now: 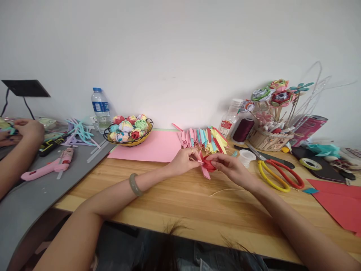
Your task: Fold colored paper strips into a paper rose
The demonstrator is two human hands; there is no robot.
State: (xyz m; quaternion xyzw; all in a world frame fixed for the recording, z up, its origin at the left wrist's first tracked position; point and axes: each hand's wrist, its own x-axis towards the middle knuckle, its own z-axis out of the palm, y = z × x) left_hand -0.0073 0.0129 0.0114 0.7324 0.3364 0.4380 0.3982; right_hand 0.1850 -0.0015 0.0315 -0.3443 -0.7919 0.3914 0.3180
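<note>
Between my two hands, a little above the wooden table (163,195), is a red and pink folded paper piece (208,165). My left hand (186,161), with a bangle on its wrist, pinches the pink strip side. On the red part, the fingers of my right hand (225,165) are closed from the right. Just behind my hands lies a row of pleated paper strips (201,138) in pink, blue, red and yellow. A thin string (225,191) lies on the wood in front of my right hand.
Pink paper sheets (160,146) lie under a basket of paper flowers (128,141). Scissors (278,175), a thread spool (243,130), a flower pot (270,139) and red paper (335,203) are on the right. Leftward are a pink glue gun (53,165), a water bottle (100,109) and another person's hand (31,131).
</note>
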